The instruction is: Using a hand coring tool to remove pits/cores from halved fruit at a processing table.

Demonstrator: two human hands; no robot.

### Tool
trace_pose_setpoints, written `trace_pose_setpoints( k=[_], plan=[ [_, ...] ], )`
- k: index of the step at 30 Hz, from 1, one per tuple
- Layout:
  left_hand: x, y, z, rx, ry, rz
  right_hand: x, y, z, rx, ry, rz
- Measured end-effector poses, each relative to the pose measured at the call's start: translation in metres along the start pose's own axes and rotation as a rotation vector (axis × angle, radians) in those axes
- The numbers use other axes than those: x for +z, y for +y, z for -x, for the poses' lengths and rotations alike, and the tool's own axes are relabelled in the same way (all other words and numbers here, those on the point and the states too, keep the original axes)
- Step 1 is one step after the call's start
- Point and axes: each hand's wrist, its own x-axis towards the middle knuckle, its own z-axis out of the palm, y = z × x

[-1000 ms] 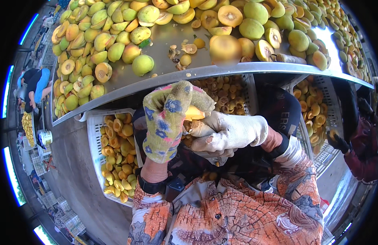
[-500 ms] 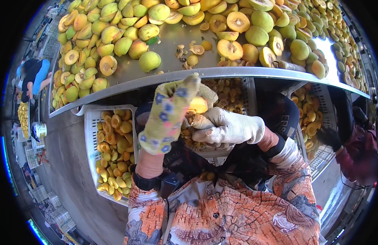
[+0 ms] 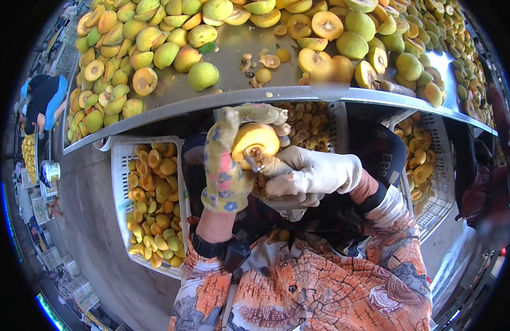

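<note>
A yellow fruit half (image 3: pixel 267 137) is held in front of the torso, below the table's edge, with its brown middle turned toward the view. It is cradled by the left hand (image 3: pixel 227 172), gloved in a flowered pattern, whose fingers are curled around it from seven o'clock up to one. At four o'clock from the fruit, a small tool (image 3: pixel 272 166) is gripped by the white-gloved right hand (image 3: pixel 325 173); whether its tip is touching the fruit cannot be told.

At two o'clock, a crate of fruit pieces (image 3: pixel 307 118) is partly hidden by the hands and roofed by the table edge (image 3: pixel 255 98), which is set across twelve o'clock. A white crate (image 3: pixel 121 187), filled with yellow halves, is placed at eight o'clock. Another crate (image 3: pixel 441 174) is seen past three, separated from the hands by a dark-clad knee (image 3: pixel 383 144).

On the table, green and yellow fruit (image 3: pixel 166 52) is heaped from ten o'clock round to two. Scraps (image 3: pixel 268 60) are scattered at twelve, and a brown stick-like thing (image 3: pixel 397 88) is laid by the edge at two.

Farther out, a dark red sleeve (image 3: pixel 475 190) is seen between three and four, and a white bucket (image 3: pixel 52 172) near nine.
</note>
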Motion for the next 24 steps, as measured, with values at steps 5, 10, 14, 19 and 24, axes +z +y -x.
trace_pose_setpoints(
  k=[5, 10, 14, 19, 24],
  plan=[
    [0.002, -0.001, 0.006, 0.034, 0.207, -0.344, 0.005, 0.005, -0.007, -0.305, 0.146, 0.443],
    [0.002, -0.013, 0.003, 0.038, 0.259, -0.257, 0.006, 0.01, -0.009, -0.282, 0.101, 0.34],
    [0.014, 0.0, 0.002, 0.031, -0.015, -0.034, 0.007, 0.004, 0.001, -0.005, -0.023, -0.023],
    [0.018, 0.006, -0.005, -0.056, 0.005, 0.022, -0.001, 0.009, -0.006, 0.086, -0.35, -0.407],
    [-0.011, 0.026, -0.019, 0.058, 0.159, 0.145, 0.0, 0.0, 0.002, -0.081, -0.257, -0.273]
  ],
)
